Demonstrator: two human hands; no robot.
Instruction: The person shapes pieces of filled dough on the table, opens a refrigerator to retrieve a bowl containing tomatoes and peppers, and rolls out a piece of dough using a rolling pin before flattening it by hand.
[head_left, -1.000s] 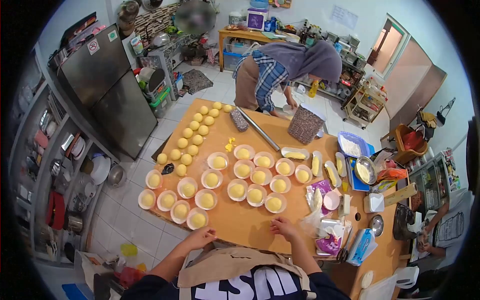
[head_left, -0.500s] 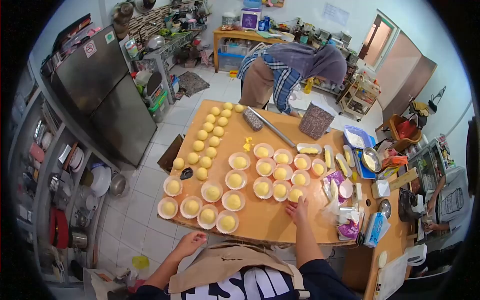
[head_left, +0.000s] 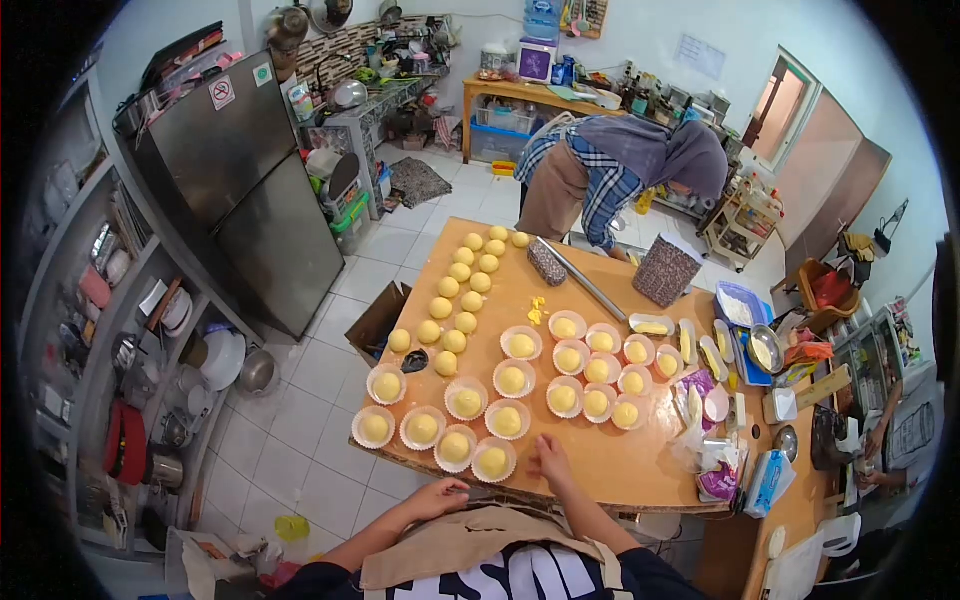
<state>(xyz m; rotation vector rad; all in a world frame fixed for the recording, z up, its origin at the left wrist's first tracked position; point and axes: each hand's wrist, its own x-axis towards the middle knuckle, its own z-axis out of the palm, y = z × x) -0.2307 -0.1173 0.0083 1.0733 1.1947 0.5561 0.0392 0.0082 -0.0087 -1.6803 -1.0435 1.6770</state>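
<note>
L hand (head_left: 438, 497): half-curled, looks empty.
R hand (head_left: 548, 462): fingers spread, looks empty, nr cups (head_left: 474, 461).
Balls (head_left: 491, 460): on bench (head_left: 655, 450), many in cups, some nr edge.
Risk: if we nudge cups, they cd tip off.

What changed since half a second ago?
Right hand drew back from the front-right paper cup towards the body, closer to the left hand. Neither appears to hold anything. The view shifted. Dough balls and metal rod stayed put.
</note>
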